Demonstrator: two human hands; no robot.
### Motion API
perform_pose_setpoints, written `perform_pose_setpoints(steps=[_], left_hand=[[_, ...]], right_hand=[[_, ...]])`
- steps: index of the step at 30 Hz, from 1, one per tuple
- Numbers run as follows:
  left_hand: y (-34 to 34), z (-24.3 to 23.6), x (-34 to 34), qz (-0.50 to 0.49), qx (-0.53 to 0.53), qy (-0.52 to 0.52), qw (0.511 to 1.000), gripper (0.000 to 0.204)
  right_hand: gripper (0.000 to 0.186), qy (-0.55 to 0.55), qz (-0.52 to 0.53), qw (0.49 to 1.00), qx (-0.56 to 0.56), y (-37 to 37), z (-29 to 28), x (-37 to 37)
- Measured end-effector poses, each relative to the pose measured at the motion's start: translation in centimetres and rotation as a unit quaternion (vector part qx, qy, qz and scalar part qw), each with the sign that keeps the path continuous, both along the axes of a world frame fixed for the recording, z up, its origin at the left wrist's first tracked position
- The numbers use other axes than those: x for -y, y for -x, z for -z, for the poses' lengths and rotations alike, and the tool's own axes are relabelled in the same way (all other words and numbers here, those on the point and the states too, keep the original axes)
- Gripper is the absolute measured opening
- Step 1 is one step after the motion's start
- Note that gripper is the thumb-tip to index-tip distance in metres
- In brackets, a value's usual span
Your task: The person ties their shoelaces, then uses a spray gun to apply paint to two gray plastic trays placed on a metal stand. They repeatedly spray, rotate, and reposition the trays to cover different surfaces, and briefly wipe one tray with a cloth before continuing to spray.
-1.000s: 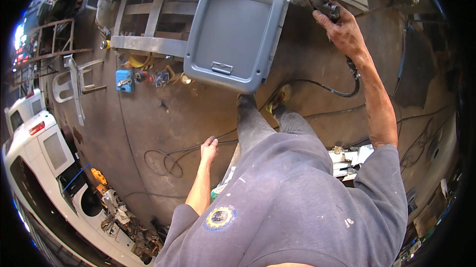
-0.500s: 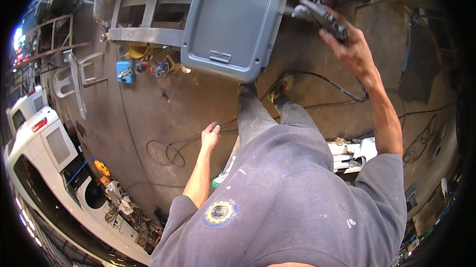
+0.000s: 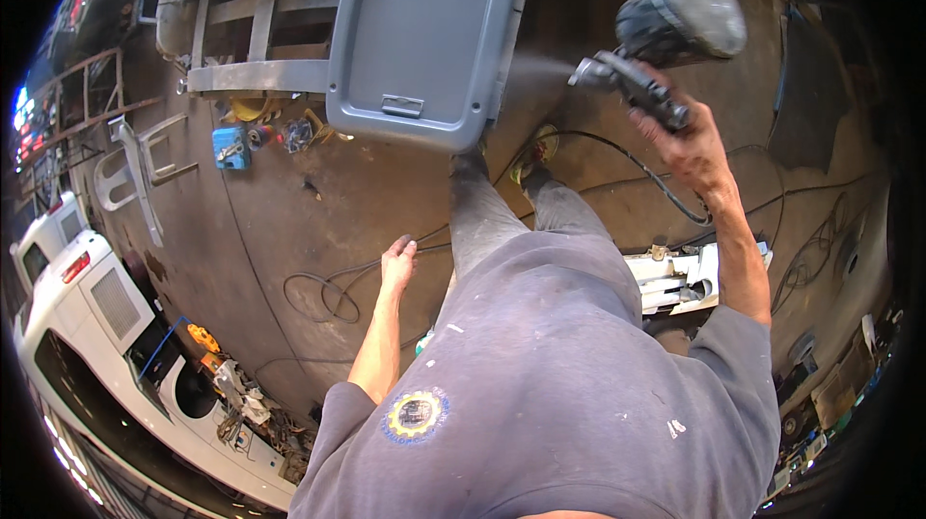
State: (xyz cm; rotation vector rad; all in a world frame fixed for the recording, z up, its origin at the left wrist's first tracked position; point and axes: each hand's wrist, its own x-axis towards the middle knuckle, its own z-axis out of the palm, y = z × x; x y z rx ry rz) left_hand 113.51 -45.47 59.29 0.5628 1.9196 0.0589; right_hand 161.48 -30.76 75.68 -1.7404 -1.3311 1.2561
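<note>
My right hand is wrapped around the handle of a spray gun, which carries a big, paint-smeared round cup. A pale mist leaves its nozzle toward the left, at the right edge of a grey moulded panel. This panel has a raised rim, rounded corners and a small latch-like recess near its lower end. Low at my left side hangs my left hand, its fingers loosely bent with a slight gap at the tips. It holds nothing and touches nothing.
A metal frame lies beside and under the panel. A black hose loops below the gun, and a cable coils on the floor. Near the frame sits a blue box. White vehicle bodywork stands left, white parts right.
The spray gun has swung lower and tilted, so its cup shows fully and the mist is plainer. The view has shifted slightly, putting the panel farther up and left. My left hand stays low.
</note>
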Motion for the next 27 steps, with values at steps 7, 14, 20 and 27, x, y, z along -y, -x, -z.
perform_pose_setpoints(steps=[7, 14, 20, 27], left_hand=[[-0.3, 0.1, -0.9, -0.008, 0.000, 0.024, 1.000, 0.050], [-3.6, 0.0, -5.8, -0.221, 0.112, -0.061, 0.967, 0.065], [-5.9, -0.4, -10.5, -0.332, 0.156, -0.168, 0.915, 0.074], [-9.0, 0.9, -15.6, -0.453, 0.304, -0.215, 0.810, 0.093]], right_hand=[[0.051, -0.137, 0.028, 0.988, 0.059, -0.4, 2.7, 3.2], [0.047, -0.090, -0.180, 0.979, 0.044, 3.9, 7.0, 10.3], [0.040, -0.098, -0.163, 0.981, 0.034, 3.3, 8.7, 8.7], [0.053, -0.197, -0.006, 0.979, 0.048, -2.2, 10.2, -3.3]])
